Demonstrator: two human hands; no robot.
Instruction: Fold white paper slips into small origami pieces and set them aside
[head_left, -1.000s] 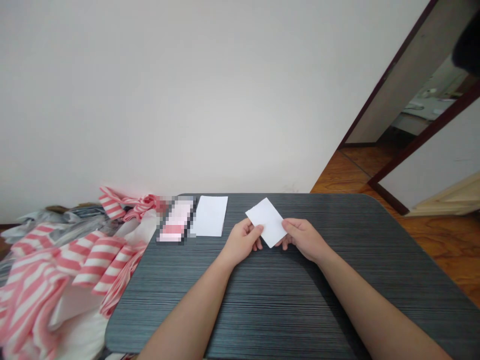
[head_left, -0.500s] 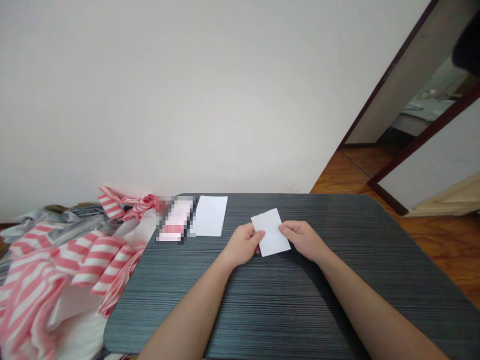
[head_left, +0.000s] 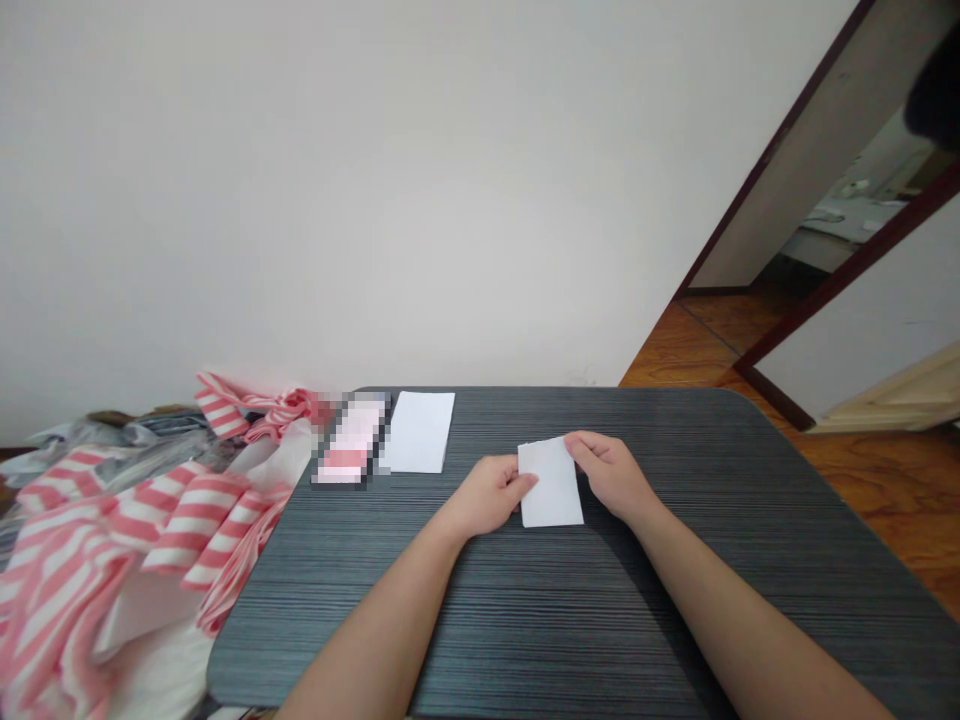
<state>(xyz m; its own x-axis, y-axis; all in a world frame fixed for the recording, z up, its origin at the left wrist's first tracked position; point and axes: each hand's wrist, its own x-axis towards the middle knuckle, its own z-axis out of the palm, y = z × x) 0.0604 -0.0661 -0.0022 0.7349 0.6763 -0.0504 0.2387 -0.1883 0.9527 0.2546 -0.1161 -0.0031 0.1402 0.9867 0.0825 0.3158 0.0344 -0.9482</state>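
Observation:
A small rectangle of white paper (head_left: pixel 553 490), apparently folded, is held above the table between both hands. My left hand (head_left: pixel 487 494) pinches its left edge, thumb on top and fingers underneath. At the upper right corner, my right hand (head_left: pixel 609 474) grips the paper between thumb and fingers. Farther left, a larger piece of white paper (head_left: pixel 420 430) lies flat on the dark table. Beside it rests a pixelated flat object (head_left: pixel 352 440), probably a phone with a pink and white screen.
The dark wood-grain table (head_left: pixel 540 630) stands against a white wall (head_left: pixel 450 200). Red-and-white striped cloth (head_left: pixel 180 520) is heaped with other fabric at the left. On the right are wooden flooring (head_left: pixel 885 490) and a dark-framed doorway (head_left: pixel 795 190).
The held paper has turned so its sides stand straighter, and it sits slightly lower and to the right. My right hand has shifted from its right edge up to its upper right corner.

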